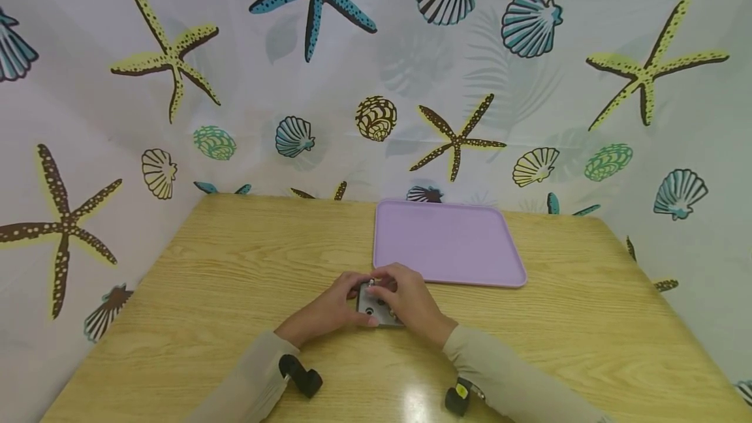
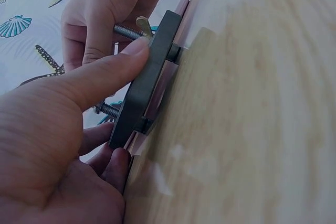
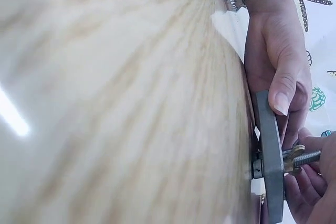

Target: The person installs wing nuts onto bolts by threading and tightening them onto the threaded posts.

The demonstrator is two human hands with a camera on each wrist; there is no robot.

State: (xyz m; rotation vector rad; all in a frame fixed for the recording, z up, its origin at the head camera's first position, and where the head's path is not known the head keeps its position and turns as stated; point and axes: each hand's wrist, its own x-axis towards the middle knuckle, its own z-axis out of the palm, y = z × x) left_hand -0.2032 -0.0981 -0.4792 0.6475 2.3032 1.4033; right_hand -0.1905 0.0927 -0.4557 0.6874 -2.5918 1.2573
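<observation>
A flat grey plate [image 1: 382, 320] with threaded bolts standing up from it lies low over the wooden table. My left hand [image 1: 336, 311] grips its left side, the thumb [image 2: 126, 64] on the top face near the front. The fingers of my right hand [image 1: 411, 299] are curled over the plate and pinch the upright bolt [image 1: 371, 283] at its far left; their tips partly hide it. On another bolt [image 2: 125, 31] sits a brass wing nut [image 2: 143, 26], also seen in the right wrist view. Short feet [image 3: 256, 166] show under the plate.
Behind the hands lies a purple tray [image 1: 446, 243] on the wooden table [image 1: 264, 240]. A white curtain [image 1: 346, 77] printed with shells and starfish hangs around the back and sides of the table.
</observation>
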